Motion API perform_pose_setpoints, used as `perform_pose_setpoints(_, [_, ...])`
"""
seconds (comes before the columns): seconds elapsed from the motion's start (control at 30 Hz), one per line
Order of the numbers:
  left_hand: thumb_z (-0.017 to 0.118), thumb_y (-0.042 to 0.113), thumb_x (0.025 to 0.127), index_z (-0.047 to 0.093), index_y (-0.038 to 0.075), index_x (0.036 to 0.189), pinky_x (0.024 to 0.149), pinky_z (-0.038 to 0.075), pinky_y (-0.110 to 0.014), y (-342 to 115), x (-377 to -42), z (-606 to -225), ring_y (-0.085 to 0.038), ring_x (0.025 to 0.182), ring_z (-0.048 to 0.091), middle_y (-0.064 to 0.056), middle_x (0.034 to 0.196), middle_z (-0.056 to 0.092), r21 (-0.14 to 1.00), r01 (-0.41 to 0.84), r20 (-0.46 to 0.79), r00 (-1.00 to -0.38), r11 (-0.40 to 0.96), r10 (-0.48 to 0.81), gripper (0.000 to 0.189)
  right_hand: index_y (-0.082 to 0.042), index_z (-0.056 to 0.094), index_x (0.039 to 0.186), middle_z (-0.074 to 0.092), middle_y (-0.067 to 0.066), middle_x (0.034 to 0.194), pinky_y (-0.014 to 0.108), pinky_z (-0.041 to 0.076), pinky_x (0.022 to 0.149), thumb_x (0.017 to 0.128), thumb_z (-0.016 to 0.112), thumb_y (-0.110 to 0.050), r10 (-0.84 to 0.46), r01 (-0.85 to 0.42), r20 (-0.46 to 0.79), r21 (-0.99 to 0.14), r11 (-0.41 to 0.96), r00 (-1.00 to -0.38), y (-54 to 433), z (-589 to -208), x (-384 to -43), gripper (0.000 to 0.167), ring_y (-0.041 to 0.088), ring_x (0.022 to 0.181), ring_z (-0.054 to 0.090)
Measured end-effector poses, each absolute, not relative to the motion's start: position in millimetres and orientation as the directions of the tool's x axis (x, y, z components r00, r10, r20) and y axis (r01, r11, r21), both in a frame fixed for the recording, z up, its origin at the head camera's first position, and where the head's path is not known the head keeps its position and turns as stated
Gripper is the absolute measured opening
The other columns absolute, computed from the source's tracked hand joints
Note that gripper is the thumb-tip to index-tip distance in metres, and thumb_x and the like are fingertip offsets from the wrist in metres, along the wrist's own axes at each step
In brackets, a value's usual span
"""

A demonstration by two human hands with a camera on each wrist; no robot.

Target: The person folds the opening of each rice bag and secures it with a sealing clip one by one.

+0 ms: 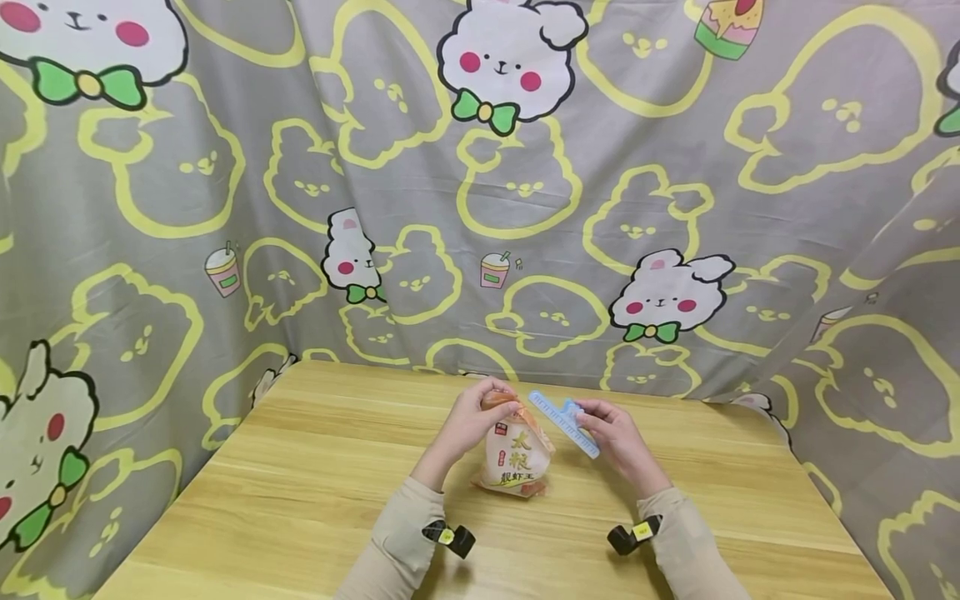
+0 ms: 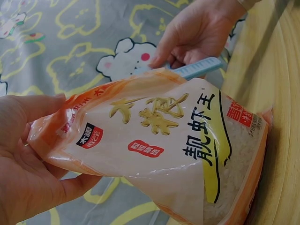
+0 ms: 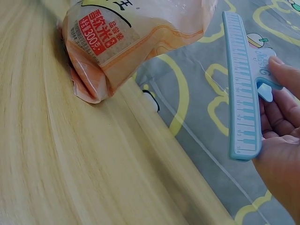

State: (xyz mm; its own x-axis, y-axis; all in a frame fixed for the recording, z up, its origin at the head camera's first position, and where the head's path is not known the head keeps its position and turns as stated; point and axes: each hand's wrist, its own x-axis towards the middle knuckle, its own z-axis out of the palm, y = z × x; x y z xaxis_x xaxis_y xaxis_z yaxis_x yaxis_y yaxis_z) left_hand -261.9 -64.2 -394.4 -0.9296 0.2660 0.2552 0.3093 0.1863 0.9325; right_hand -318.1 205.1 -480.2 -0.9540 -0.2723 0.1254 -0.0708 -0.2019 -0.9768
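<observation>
A small bag of rice (image 1: 516,457), pale with orange edges and gold lettering, stands on the table with its bottom down. My left hand (image 1: 474,421) grips its top between thumb and fingers; in the left wrist view the film folds and creases there. To the right of the bag, my right hand (image 1: 617,437) pinches a light blue sealing clip (image 1: 551,414) by its handle. Ruler and piano-key marks run along the clip's long bar (image 3: 241,89). The bar slants beside the bag's upper edge, and in the right wrist view a gap shows between them.
The wooden table (image 1: 285,500) reaches back to a grey patterned curtain (image 1: 525,208), which hangs behind and along both sides. Black wrist cameras (image 1: 450,540) sit on both forearms, near the tabletop.
</observation>
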Motion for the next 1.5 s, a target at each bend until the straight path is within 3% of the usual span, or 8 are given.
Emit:
perform_pose_setpoints(0.77, [0.064, 0.012, 0.094, 0.062, 0.004, 0.107, 0.091, 0.054, -0.04, -64.5, -260.8, -393.0, -0.031, 0.11, 0.066, -0.019, 0.117, 0.067, 0.931, 0.313, 0.258, -0.929, 0.189, 0.267, 0.016, -0.017, 0.071, 0.095, 0.07, -0.007, 0.094, 0.016, 0.052, 0.082, 0.093, 0.048, 0.014, -0.297, -0.173, 0.301, -0.905, -0.389, -0.906, 200.9, -478.1, -308.9, 0.039, 0.003, 0.086, 0.064])
perform_pose_setpoints(1.03, [0.063, 0.012, 0.095, 0.062, 0.003, 0.108, 0.09, 0.054, -0.039, -64.7, -258.7, -390.3, -0.031, 0.108, 0.067, -0.019, 0.117, 0.067, 0.925, 0.321, 0.26, -0.925, 0.203, 0.277, 0.016, -0.017, 0.072, 0.097, 0.071, -0.007, 0.096, 0.016, 0.052, 0.082, 0.092, 0.038, 0.021, -0.335, -0.188, 0.346, -0.886, -0.423, -0.876, 200.6, -480.4, -308.8, 0.051, 0.003, 0.088, 0.065])
perform_pose_setpoints(1.5, [0.064, 0.012, 0.094, 0.062, 0.003, 0.108, 0.087, 0.055, -0.034, -64.1, -259.4, -392.0, -0.031, 0.106, 0.067, -0.018, 0.114, 0.068, 0.932, 0.31, 0.257, -0.93, 0.185, 0.262, 0.016, -0.015, 0.072, 0.1, 0.07, -0.006, 0.097, 0.016, 0.052, 0.083, 0.091, 0.043, 0.019, -0.355, -0.235, 0.414, -0.862, -0.449, -0.839, 197.7, -485.1, -309.5, 0.045, 0.004, 0.088, 0.065])
